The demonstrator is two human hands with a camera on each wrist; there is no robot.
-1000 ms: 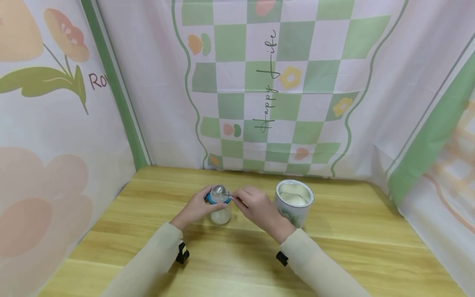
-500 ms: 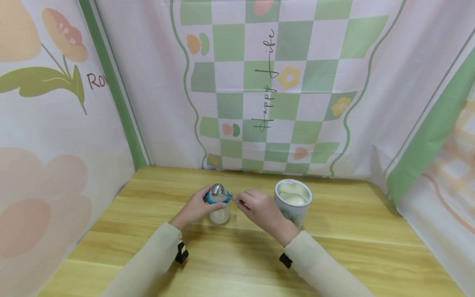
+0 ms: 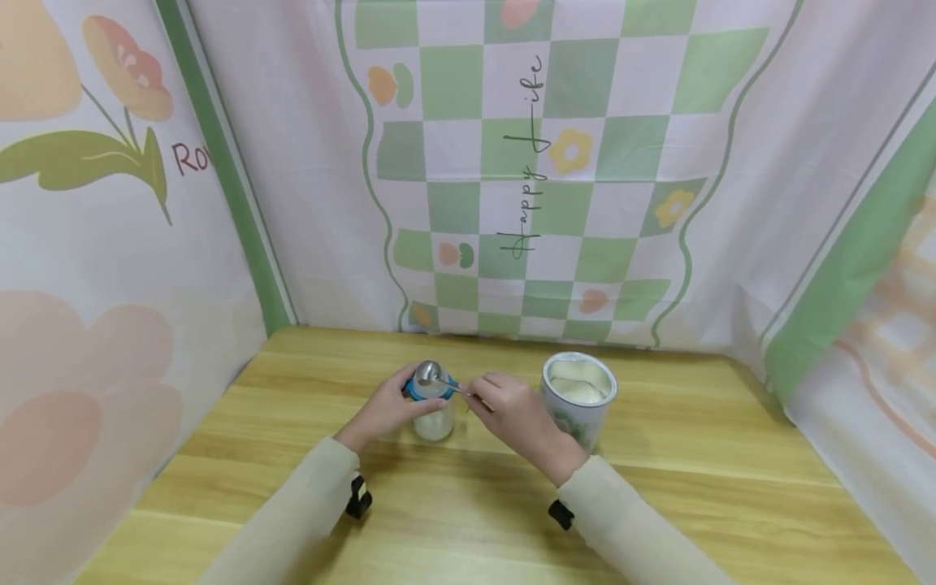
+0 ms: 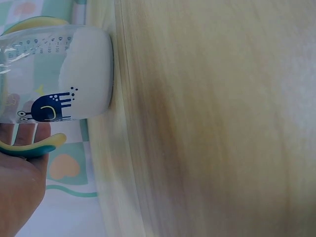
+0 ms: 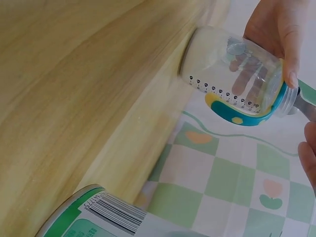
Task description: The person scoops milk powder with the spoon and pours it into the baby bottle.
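A clear baby bottle [image 3: 435, 424] with a blue collar and side handles stands upright on the table, white powder in its lower part. My left hand [image 3: 383, 410] grips it round the collar, thumb on the near side. The left wrist view shows fingers behind the bottle [image 4: 54, 74] and a blue animal print on its wall. Over the bottle's mouth is the bowl of a metal spoon [image 3: 428, 373], whose handle my right hand [image 3: 515, 414] pinches. In the right wrist view the spoon handle [image 5: 305, 107] crosses the bottle's opening.
To the right of my right hand stands an open can [image 3: 578, 398] of pale powder, close to the wrist. The wooden table [image 3: 453, 520] ends at a patterned cloth [image 3: 512, 203] behind, and more cloth hangs at both sides.
The spoon's bowl has turned over above the bottle, from its rounded back showing to its hollow side showing. My left hand and the bottle have stayed in place.
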